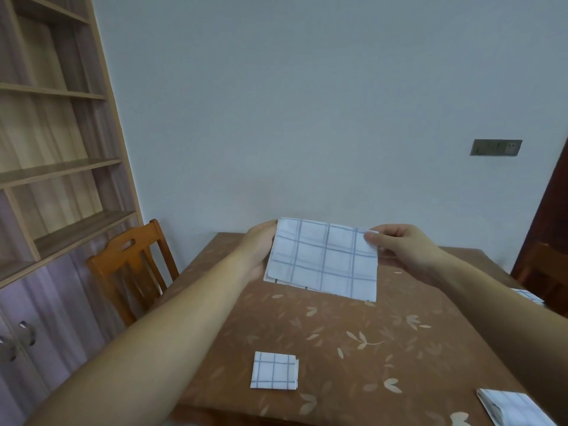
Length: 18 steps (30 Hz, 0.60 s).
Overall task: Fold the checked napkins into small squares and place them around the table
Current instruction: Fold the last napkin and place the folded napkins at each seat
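While we hold a checked napkin [322, 259] up over the far half of the table [353, 342], we judge the folding of this one to be midway: it looks halved already, not yet a small square. Our left hand [258, 244] supports its left edge from behind, its fingers hidden so we cannot tell their grip; our right hand [399, 244] pinches the far right corner. One finished square [274, 370] lies near us, another folded piece [513, 408] at the near right. Next we need the edges brought together squarely and creased.
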Tool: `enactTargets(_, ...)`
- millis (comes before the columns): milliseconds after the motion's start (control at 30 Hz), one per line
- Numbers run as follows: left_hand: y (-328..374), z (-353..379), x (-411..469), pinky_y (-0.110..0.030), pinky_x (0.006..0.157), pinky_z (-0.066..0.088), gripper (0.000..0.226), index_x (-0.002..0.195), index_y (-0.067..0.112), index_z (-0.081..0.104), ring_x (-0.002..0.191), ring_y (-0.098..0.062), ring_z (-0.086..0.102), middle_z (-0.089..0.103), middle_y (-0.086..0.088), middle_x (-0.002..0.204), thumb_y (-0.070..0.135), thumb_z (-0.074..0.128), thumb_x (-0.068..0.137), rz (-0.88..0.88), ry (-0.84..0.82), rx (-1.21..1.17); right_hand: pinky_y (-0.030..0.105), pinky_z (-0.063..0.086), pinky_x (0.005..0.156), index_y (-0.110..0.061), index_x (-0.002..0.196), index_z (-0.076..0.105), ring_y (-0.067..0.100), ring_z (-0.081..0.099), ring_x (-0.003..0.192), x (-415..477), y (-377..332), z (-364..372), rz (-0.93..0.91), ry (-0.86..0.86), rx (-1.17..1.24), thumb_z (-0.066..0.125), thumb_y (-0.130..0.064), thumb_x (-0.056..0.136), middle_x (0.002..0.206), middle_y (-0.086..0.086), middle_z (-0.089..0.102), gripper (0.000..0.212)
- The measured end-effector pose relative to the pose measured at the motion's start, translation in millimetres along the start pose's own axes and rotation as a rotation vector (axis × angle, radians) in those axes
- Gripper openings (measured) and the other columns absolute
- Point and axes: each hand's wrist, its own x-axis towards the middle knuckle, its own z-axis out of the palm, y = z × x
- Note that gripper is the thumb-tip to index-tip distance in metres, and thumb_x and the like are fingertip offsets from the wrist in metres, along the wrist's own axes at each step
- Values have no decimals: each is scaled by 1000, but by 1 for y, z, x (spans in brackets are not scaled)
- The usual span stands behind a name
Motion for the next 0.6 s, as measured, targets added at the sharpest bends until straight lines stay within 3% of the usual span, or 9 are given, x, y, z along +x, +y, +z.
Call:
enactTargets(133, -1, -7, 6, -39, 78, 53, 61, 109, 9, 70, 95, -29, 68, 72, -11, 101, 58, 35, 97, -117, -42, -74, 26, 59, 74, -3, 94, 72, 14, 67, 73, 1, -3, -2, -16, 9, -29, 57, -13, 97, 81, 6, 70, 18)
enactTargets(167, -1, -8, 7, -38, 79, 53, 60, 107, 9, 71, 93, -28, 68, 73, -9, 97, 58, 39, 96, -96, -56, -35, 27, 59, 76, -3, 94, 72, 17, 67, 77, 1, -4, -2, -17, 7, -33, 56, -14, 98, 84, 8, 69, 19)
enactTargets(233, -3, -7, 6, -34, 78, 54, 33, 98, 8, 72, 88, -24, 68, 73, -7, 89, 37, 57, 95, -14, -75, 77, 30, 57, 77, -4, 93, 71, 20, 66, 80, 2, -4, -1, -20, 13, -33, 55, -16, 99, 87, 10, 69, 21)
enactTargets(300, -5, -8, 3, -22, 60, 55, 12, 93, 7, 72, 67, -13, 67, 71, -4, 74, 16, 64, 92, 44, -80, 211, 31, 54, 74, -6, 91, 70, 22, 64, 81, 4, -5, 2, -21, 36, -29, 54, -20, 99, 87, 10, 67, 23)
enactTargets(333, -6, -9, 2, -18, 52, 51, 7, 90, 8, 71, 56, -9, 63, 69, 0, 66, 12, 64, 91, 62, -85, 305, 32, 51, 71, -7, 89, 70, 22, 62, 79, 5, -5, 4, -28, 51, -35, 55, -23, 99, 84, 9, 66, 24)
enactTargets(400, -6, -13, 3, -21, 55, 53, 6, 87, 15, 72, 59, -10, 62, 69, 2, 67, 11, 67, 89, 59, -149, 517, 30, 44, 66, -11, 82, 69, 18, 58, 72, 6, -5, 6, -63, 68, -95, 56, -28, 99, 78, 5, 62, 27)
enactTargets(467, -3, -10, 1, -28, 68, 55, 3, 88, 22, 75, 74, -13, 66, 72, 2, 81, 22, 71, 87, 26, -240, 672, 25, 41, 63, -14, 75, 67, 10, 54, 64, 5, -8, 11, -115, 48, -186, 56, -28, 99, 71, -2, 60, 30)
enactTargets(533, -1, 2, 1, -30, 80, 54, 16, 89, 26, 76, 84, -12, 69, 75, 7, 90, 41, 71, 84, 55, -283, 769, 23, 42, 62, -12, 75, 67, 7, 54, 63, 5, -12, 21, -152, -9, -255, 56, -28, 98, 70, -4, 60, 31)
enactTargets(600, 0, 20, 2, -30, 76, 50, 33, 87, 23, 76, 77, -11, 66, 73, 6, 84, 54, 68, 79, 122, -272, 779, 22, 45, 65, -12, 78, 72, 6, 58, 67, 4, -17, 33, -173, -79, -302, 58, -28, 97, 74, -3, 66, 29)
